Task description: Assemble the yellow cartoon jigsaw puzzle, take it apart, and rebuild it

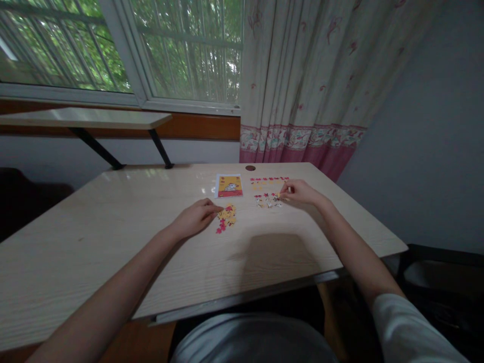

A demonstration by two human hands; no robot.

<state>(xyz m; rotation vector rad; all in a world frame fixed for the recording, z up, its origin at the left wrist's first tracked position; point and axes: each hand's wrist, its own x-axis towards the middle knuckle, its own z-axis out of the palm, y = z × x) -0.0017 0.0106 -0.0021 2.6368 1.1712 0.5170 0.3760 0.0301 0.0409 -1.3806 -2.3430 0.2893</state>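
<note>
Small yellow and red jigsaw pieces lie in a loose pile [229, 216] near the middle of the desk. My left hand [197, 218] rests at the pile's left edge, fingers bent together and fingertips on the pieces; whether one is pinched there is hidden. Further right, several rows of jigsaw pieces [267, 202] are laid out, red ones along the top, yellow below, then red and white ones. At the right end of the lower rows, my right hand [298, 192] is closed in a pinch on a small jigsaw piece [279, 195], partly yellow.
A picture card [229, 186] in yellow and red with a white animal lies behind the pile. The pale wooden desk [113, 227] has a round cable hole [250, 168] at the back. A raised shelf [86, 118] stands at the back left, and a curtain [302, 91] hangs behind.
</note>
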